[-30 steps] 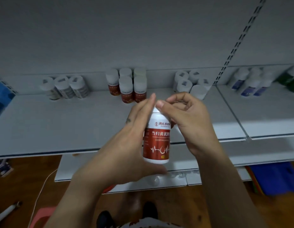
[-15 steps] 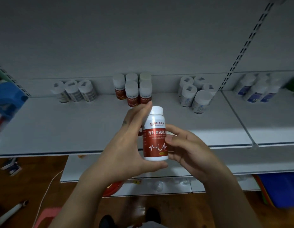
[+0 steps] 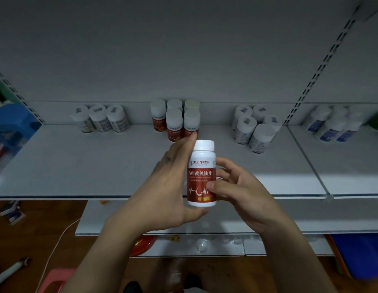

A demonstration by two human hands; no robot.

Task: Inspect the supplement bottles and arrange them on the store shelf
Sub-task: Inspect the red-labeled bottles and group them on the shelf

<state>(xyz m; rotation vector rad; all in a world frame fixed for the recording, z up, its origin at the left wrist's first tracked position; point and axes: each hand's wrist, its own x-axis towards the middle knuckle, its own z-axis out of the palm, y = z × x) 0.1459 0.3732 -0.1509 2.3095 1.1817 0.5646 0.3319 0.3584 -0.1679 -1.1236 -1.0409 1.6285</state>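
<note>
We hold one red-labelled bottle (image 3: 201,174) upright in both hands' grip, left hand (image 3: 169,187) and right hand (image 3: 238,191), label facing us, judging inspection underway; matching bottles (image 3: 175,121) already stand on the shelf (image 3: 78,166).

both hands, left hand (image 3: 169,191) and right hand (image 3: 241,193), hold a red-labelled bottle (image 3: 201,176) upright before the shelf (image 3: 78,161); five matching bottles (image 3: 175,119) stand at its back edge.

Right-hand fingers (image 3: 225,166) partly hidden behind the red-labelled bottle (image 3: 201,176).
</note>
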